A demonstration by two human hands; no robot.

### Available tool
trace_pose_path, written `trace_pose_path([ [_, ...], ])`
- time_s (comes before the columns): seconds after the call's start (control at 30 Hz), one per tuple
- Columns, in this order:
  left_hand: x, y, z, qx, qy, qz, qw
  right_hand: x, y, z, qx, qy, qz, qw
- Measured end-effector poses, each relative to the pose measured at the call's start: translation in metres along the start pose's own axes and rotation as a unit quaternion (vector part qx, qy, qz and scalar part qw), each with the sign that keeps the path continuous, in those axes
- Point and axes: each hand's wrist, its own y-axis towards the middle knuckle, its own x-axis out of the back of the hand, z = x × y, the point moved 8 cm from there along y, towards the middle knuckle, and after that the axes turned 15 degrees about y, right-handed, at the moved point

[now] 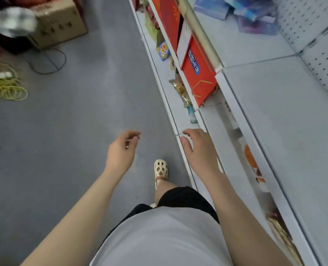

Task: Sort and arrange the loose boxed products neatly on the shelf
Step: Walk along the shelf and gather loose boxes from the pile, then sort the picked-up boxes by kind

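Walking aisle; both hands [121, 150] [199, 148] hung empty, relaxed. Far boxes [255, 14] looked light, stiff, crushable; hold by sides.

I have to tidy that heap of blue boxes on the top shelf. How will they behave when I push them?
The blue boxes lie jumbled and overlapping, so a push probably shifts several at once. They look like thin, flat cartons, likely light. The shelf looks smooth, so they may slide easily.

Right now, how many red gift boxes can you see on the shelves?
2. One red box with a blue label leans on the middle shelf; another stands farther along. More may be hidden.
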Motion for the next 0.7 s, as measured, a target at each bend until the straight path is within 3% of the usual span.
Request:
trace_pose_path([
  [0.3, 0.045, 0.184, -0.004, 0.052, 0.059, -0.022, 0.997, -0.052, 0.208, 0.031, 0.032, -0.005, 0.063, 0.998],
  [0.47, 0.075, 0.306, -0.045, 0.022, 0.103, -0.033, 0.994, -0.049, 0.346, 0.062, 0.051, -0.009, 0.051, 0.997],
  [0.7, 0.097, 0.482, -0.113, -0.036, 0.134, -0.028, 0.990, -0.036, 0.515, 0.084, 0.040, 0.003, -0.025, 0.999],
])
